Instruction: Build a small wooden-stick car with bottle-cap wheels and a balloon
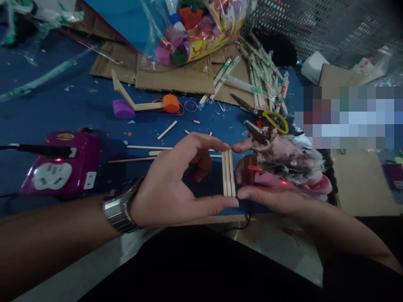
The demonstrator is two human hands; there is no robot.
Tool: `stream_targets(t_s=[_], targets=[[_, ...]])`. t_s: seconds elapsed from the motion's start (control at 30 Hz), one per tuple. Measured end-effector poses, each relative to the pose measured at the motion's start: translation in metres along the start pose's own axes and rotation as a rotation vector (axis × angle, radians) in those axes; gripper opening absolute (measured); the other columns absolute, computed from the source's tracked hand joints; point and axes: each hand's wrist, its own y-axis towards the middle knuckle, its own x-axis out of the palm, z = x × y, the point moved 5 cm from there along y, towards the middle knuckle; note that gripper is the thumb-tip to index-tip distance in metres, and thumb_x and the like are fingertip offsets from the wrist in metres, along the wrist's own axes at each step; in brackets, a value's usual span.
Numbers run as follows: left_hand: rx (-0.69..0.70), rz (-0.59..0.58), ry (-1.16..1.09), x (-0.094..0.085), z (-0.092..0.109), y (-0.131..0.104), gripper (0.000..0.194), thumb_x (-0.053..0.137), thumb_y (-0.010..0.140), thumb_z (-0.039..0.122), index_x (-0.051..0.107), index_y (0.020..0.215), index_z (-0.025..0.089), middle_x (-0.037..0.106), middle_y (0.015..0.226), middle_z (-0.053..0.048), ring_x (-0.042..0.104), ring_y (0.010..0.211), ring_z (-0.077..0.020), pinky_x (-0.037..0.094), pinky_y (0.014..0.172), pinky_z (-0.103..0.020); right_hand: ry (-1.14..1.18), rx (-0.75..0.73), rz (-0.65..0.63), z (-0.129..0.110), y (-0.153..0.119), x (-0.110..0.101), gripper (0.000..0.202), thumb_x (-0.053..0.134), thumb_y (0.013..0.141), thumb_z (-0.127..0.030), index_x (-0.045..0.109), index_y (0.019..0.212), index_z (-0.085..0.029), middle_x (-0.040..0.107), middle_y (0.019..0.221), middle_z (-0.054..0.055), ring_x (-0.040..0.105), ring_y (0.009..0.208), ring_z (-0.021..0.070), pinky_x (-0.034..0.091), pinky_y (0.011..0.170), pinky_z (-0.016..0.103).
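Observation:
Three short wooden sticks (228,173) stand side by side as a small flat strip. My left hand (171,178) pinches them at their ends between thumb and index finger; its other fingers curl in. My right hand (270,197) is wrapped round a pink glue gun (288,167), smeared with whitish and dark residue, its metal nozzle pointing up and left. The right thumb and a fingertip also reach the ends of the sticks, though I cannot tell how firmly they touch. Most of the right fingers are hidden behind the glue gun.
A purple power socket (59,163) sits at left. Scissors (260,111) lie beyond the glue gun, near wrapped chopsticks (260,75). Cardboard (174,77) holds a bag of colourful caps (192,33). A stick piece with purple and orange caps (171,103) lies ahead.

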Motion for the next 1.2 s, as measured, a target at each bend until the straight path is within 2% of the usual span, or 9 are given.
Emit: stream_targets(t_s=[0.1, 0.23, 0.37, 0.53, 0.67, 0.8, 0.93, 1.07, 1.2], targets=[[0.032, -0.034, 0.02, 0.001, -0.001, 0.001, 0.075, 0.097, 0.074, 0.054, 0.062, 0.135, 0.028, 0.064, 0.082, 0.002, 0.059, 0.062, -0.0155, 0.048, 0.049, -0.032, 0.027, 0.0, 0.003, 0.006, -0.003, 0.0, 0.056, 0.095, 0.069, -0.075, 0.083, 0.113, -0.042, 0.075, 0.145, 0.004, 0.059, 0.149, 0.0438, 0.027, 0.14, 0.069], [0.041, -0.056, 0.049, 0.002, -0.001, 0.002, 0.077, 0.094, 0.076, 0.06, 0.061, 0.136, 0.025, 0.068, 0.084, 0.001, 0.064, 0.065, -0.0167, 0.052, 0.052, -0.034, 0.004, 0.003, 0.029, 0.014, -0.007, 0.001, 0.067, 0.095, 0.067, -0.079, 0.082, 0.119, -0.041, 0.073, 0.147, 0.005, 0.062, 0.145, 0.0424, 0.039, 0.136, 0.067], [0.031, -0.05, 0.074, 0.001, 0.002, 0.003, 0.075, 0.095, 0.077, 0.055, 0.061, 0.135, 0.023, 0.068, 0.084, 0.002, 0.065, 0.066, -0.0165, 0.055, 0.053, -0.033, -0.055, -0.017, 0.011, 0.012, -0.006, 0.002, 0.066, 0.093, 0.068, -0.08, 0.083, 0.118, -0.039, 0.074, 0.146, 0.004, 0.059, 0.149, 0.0434, 0.04, 0.136, 0.067], [0.049, -0.059, 0.112, 0.001, 0.006, 0.004, 0.073, 0.091, 0.079, 0.059, 0.061, 0.135, 0.023, 0.067, 0.083, 0.002, 0.064, 0.064, -0.0154, 0.054, 0.052, -0.031, -0.063, -0.034, 0.014, 0.013, -0.006, 0.001, 0.069, 0.09, 0.069, -0.084, 0.082, 0.122, -0.04, 0.071, 0.15, 0.005, 0.06, 0.149, 0.0446, 0.036, 0.137, 0.071], [0.049, -0.05, 0.117, 0.0, 0.005, 0.004, 0.072, 0.092, 0.078, 0.061, 0.063, 0.133, 0.025, 0.069, 0.083, 0.001, 0.063, 0.063, -0.0158, 0.053, 0.051, -0.032, -0.061, -0.017, 0.064, 0.017, -0.009, 0.002, 0.07, 0.091, 0.067, -0.084, 0.081, 0.123, -0.043, 0.073, 0.146, 0.004, 0.063, 0.144, 0.0426, 0.041, 0.135, 0.068], [0.072, -0.053, 0.089, 0.001, 0.005, 0.005, 0.074, 0.091, 0.077, 0.062, 0.063, 0.134, 0.025, 0.067, 0.081, 0.002, 0.06, 0.061, -0.0146, 0.051, 0.05, -0.032, -0.042, 0.002, 0.108, 0.017, -0.01, 0.003, 0.076, 0.09, 0.063, -0.089, 0.08, 0.119, -0.038, 0.074, 0.141, 0.008, 0.065, 0.141, 0.0435, 0.049, 0.128, 0.067], [0.09, -0.029, 0.081, 0.001, 0.006, 0.005, 0.072, 0.093, 0.076, 0.059, 0.064, 0.132, 0.025, 0.065, 0.079, 0.003, 0.058, 0.06, -0.0138, 0.049, 0.05, -0.031, 0.017, 0.013, 0.099, 0.015, -0.01, 0.005, 0.072, 0.092, 0.064, -0.086, 0.079, 0.114, -0.037, 0.078, 0.132, 0.007, 0.071, 0.131, 0.0403, 0.058, 0.118, 0.062], [0.093, -0.003, 0.077, 0.0, 0.005, 0.004, 0.07, 0.097, 0.075, 0.056, 0.066, 0.131, 0.028, 0.066, 0.08, 0.003, 0.058, 0.06, -0.0136, 0.048, 0.05, -0.031, 0.029, 0.003, 0.103, 0.016, -0.01, 0.006, 0.07, 0.096, 0.063, -0.081, 0.078, 0.114, -0.037, 0.078, 0.134, 0.007, 0.07, 0.133, 0.0394, 0.058, 0.119, 0.06], [0.079, -0.013, 0.07, -0.001, 0.005, 0.003, 0.072, 0.098, 0.074, 0.055, 0.067, 0.132, 0.027, 0.065, 0.078, 0.003, 0.056, 0.059, -0.0133, 0.044, 0.049, -0.031, -0.009, 0.027, 0.1, 0.019, -0.012, 0.003, 0.077, 0.093, 0.063, -0.085, 0.075, 0.117, -0.032, 0.075, 0.13, 0.012, 0.07, 0.128, 0.041, 0.058, 0.113, 0.062]])
